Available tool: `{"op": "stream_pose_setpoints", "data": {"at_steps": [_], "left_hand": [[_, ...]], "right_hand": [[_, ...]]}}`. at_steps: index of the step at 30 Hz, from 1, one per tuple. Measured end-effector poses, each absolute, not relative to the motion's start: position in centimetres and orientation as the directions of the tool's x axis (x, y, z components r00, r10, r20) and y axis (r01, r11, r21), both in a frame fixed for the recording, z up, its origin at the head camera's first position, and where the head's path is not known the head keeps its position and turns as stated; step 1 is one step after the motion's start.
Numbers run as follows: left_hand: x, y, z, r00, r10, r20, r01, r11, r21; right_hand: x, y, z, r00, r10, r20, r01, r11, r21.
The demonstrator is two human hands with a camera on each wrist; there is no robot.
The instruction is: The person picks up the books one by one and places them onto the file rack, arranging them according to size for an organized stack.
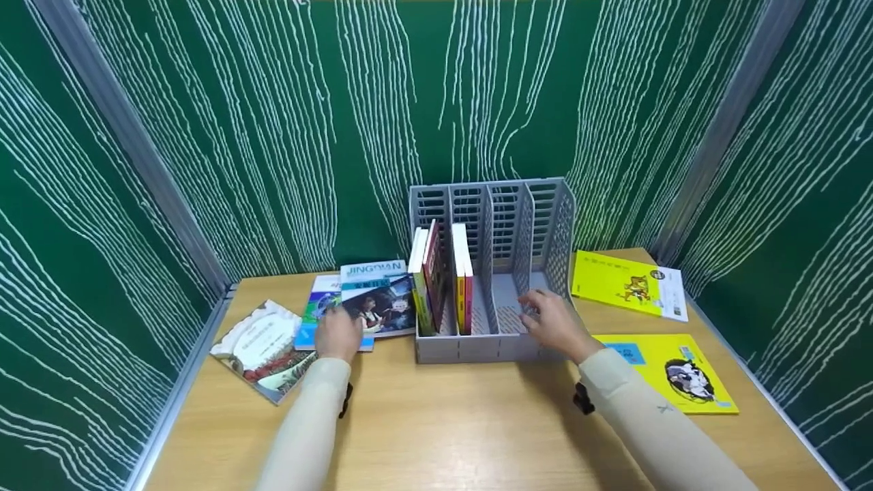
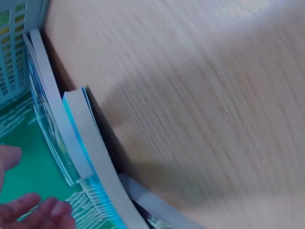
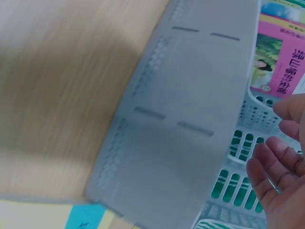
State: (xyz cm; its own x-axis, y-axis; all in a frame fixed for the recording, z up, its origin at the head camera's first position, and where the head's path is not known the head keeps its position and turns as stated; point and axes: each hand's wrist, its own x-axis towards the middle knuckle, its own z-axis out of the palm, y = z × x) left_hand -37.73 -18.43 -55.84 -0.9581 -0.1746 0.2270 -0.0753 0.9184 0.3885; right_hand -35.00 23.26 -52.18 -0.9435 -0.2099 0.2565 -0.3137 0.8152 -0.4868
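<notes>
My left hand (image 1: 339,334) hovers at the lower edge of two overlapping books, one with a blue and green cover (image 1: 326,294) and one lettered JINGDIAN (image 1: 389,319); its fingers hold nothing in the left wrist view. Over the right compartments of a grey book organizer (image 1: 457,350), my right hand (image 1: 556,326) has relaxed, slightly bent fingers with nothing between them. Upright books (image 1: 426,283) stand in the leftmost compartment. In the one beside it are thin books (image 1: 462,279) with yellow and pink spines; a pink cover (image 3: 283,62) shows in the right wrist view.
A pale book with a floral cover (image 1: 266,348) lies at the table's left. On the right lie a yellow book with a tiger drawing (image 1: 607,279) and another yellow book (image 1: 655,368), partly behind my right sleeve. Green walls with white lines enclose the wooden table (image 1: 436,429).
</notes>
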Motion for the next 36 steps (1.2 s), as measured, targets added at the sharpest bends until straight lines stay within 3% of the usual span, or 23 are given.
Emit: {"op": "stream_pose_setpoints", "data": {"at_steps": [4,17,26,36], "left_hand": [[-37.8,-18.9,-56.2,-0.959,-0.234,0.162,-0.151,0.901,0.407],[-38.1,-18.7,-56.7,-0.962,-0.272,-0.028,-0.259,0.872,0.415],[-38.2,-18.5,-57.3,-0.950,-0.307,-0.058,-0.305,0.872,0.384],[-38.4,-18.1,-57.6,-0.944,-0.322,-0.066,-0.323,0.873,0.365]], "right_hand": [[-34.6,24.0,-52.8,-0.965,-0.180,0.191,-0.251,0.846,-0.470],[-33.4,25.1,-54.5,-0.969,-0.215,0.124,-0.246,0.896,-0.371],[-33.2,25.2,-55.4,-0.966,-0.252,0.058,-0.257,0.912,-0.319],[-33.6,24.7,-55.5,-0.977,-0.210,-0.024,-0.193,0.933,-0.304]]}}
